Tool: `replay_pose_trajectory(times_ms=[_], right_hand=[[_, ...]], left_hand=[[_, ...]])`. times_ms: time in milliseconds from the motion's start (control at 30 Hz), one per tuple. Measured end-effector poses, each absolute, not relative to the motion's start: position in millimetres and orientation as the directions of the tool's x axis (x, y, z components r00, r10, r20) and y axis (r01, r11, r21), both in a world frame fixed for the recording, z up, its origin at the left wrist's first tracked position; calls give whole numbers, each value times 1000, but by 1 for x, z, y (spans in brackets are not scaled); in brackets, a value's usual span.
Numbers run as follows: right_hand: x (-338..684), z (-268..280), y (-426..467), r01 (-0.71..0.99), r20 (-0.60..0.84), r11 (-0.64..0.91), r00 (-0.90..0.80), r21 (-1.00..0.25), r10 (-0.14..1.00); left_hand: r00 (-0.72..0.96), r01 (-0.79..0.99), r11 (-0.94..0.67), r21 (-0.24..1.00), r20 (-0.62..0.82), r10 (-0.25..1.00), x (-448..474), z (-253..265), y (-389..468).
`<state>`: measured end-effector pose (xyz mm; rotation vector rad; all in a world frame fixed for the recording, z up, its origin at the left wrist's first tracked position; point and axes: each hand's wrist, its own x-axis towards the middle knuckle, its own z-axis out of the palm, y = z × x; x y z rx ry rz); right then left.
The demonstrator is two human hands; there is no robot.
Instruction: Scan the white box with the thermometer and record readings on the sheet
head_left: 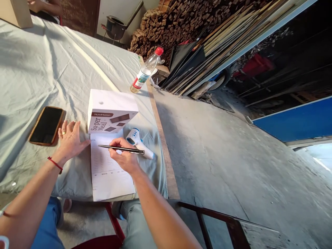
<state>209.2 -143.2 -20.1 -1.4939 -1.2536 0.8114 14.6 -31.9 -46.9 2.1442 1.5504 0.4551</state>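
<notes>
My right hand (122,157) grips a black pen (124,149) above a printed sheet (110,183), its tip pointing left. Fingers spread, my left hand (70,140) rests on the cloth, with the thumb by the sheet's left edge. Left of that hand lies a smartphone (46,125) in a brown case, screen dark. A white box (114,103) marked "Super Meal" stands at the top of the sheet and covers part of it. Close to my right hand is a white and blue infrared thermometer (140,143), lying on its side.
A clear plastic bottle (145,74) with a red cap stands near the right edge of the cloth-covered table (70,65). A cardboard box (15,14) and another person's arm (50,7) are at the upper left. Stacked firewood (166,27) lies beyond the table.
</notes>
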Motion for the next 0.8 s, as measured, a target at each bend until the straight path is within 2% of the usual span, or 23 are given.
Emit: replay_pose_trajectory(times_ms=[133, 300, 467, 667, 800], right_hand=[[183, -30, -134, 191, 120, 60, 324, -980, 938], [166, -57, -123, 108, 59, 11, 457, -994, 887], [165, -72, -120, 169, 125, 46, 500, -985, 857], [167, -76, -122, 238, 197, 95, 450, -967, 871], [167, -80, -122, 263, 213, 103, 436, -959, 874]], left_hand=[[326, 828, -299, 474, 26, 945, 19, -56, -40], [329, 838, -311, 448, 38, 944, 21, -58, -42], [339, 850, -310, 426, 8, 941, 21, -52, -43], [347, 839, -321, 439, 22, 938, 21, -54, -41], [351, 854, -311, 417, -22, 936, 22, -48, -42]])
